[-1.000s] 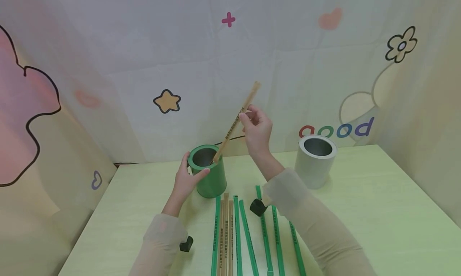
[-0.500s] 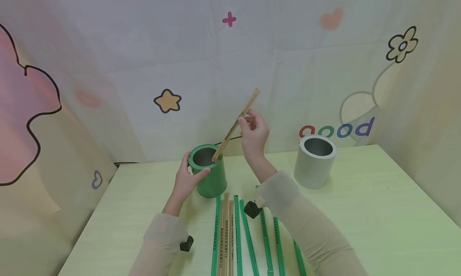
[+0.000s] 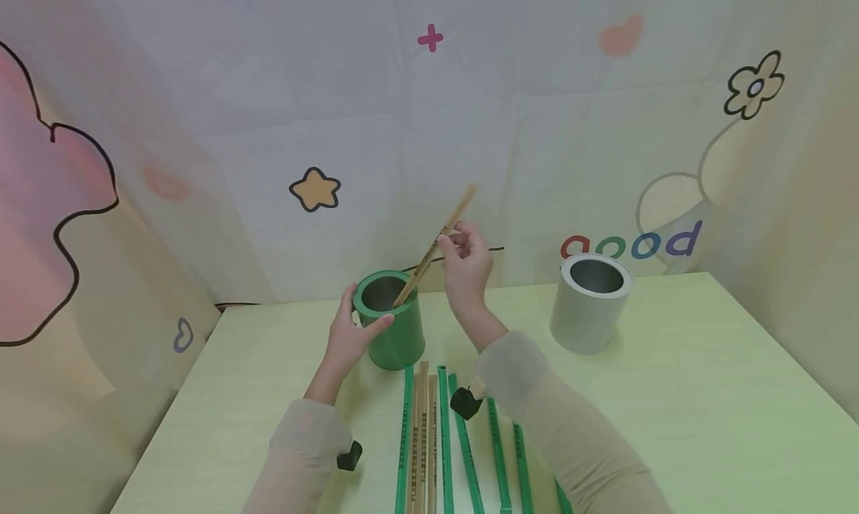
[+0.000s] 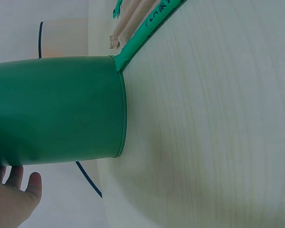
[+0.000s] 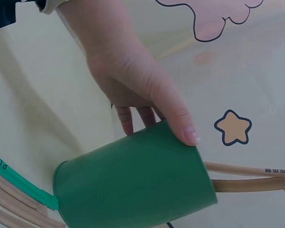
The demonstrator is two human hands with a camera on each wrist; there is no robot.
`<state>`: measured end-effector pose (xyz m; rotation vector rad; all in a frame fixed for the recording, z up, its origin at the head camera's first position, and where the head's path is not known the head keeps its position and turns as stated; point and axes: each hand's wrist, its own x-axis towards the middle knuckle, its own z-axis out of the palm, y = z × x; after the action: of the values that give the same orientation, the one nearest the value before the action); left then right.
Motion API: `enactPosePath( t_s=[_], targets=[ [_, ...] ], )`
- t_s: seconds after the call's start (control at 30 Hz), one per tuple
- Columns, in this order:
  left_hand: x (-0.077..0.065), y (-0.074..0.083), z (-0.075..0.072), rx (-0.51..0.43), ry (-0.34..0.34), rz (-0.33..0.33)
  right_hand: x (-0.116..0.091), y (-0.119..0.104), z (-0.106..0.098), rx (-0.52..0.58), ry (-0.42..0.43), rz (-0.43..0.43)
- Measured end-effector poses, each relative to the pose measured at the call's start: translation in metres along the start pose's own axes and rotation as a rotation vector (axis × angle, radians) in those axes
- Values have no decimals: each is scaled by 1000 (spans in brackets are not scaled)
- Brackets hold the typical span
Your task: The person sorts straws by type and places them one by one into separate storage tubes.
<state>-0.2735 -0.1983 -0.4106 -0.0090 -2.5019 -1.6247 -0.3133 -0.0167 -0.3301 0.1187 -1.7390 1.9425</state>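
My left hand (image 3: 345, 339) grips the green can (image 3: 397, 342) at its rim, thumb on the near side. In the right wrist view this hand (image 5: 137, 80) lies over the can's upper wall. Above the can, my right hand (image 3: 467, 264) pinches a brown wrapped straw (image 3: 423, 269) between thumb and fingers. The straw slants, its lower end at the can's mouth, just inside the near rim. Two brown straws (image 5: 249, 185) show past the rim in the right wrist view. Brown wrapped straws (image 3: 423, 439) and green wrapped straws (image 3: 406, 439) lie on the table before the can.
A white can (image 3: 586, 320) stands upright on the right of the pale table (image 3: 711, 380). Behind the table hangs a printed cloth (image 3: 376, 148). My right forearm (image 3: 570, 424) covers part of the green straws.
My right hand has moved down and a little left with the brown straw, whose lower end has slid into the can's mouth. The left hand and the green can stay in place.
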Motion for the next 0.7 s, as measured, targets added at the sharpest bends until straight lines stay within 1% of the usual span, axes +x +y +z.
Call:
enactPosePath(
  t_s=[0.13, 0.23, 0.47, 0.53, 0.67, 0.7],
  targets=[
    [0, -1, 1, 0, 6, -2, -5, 7, 1, -26, -30, 13],
    [0, -2, 1, -4, -2, -15, -9, 10, 0, -17, -50, 16],
    [2, -3, 0, 7, -19, -25, -24, -6, -2, 2, -92, 12],
    [2, -3, 0, 8, -19, -25, -25, -4, -2, 16, -107, 22],
    [2, -3, 0, 12, -15, -21, -22, 11, -2, 16, -133, 10],
    [2, -2, -1, 12, -13, -22, -22, 11, -2, 16, -146, 11]
  ],
)
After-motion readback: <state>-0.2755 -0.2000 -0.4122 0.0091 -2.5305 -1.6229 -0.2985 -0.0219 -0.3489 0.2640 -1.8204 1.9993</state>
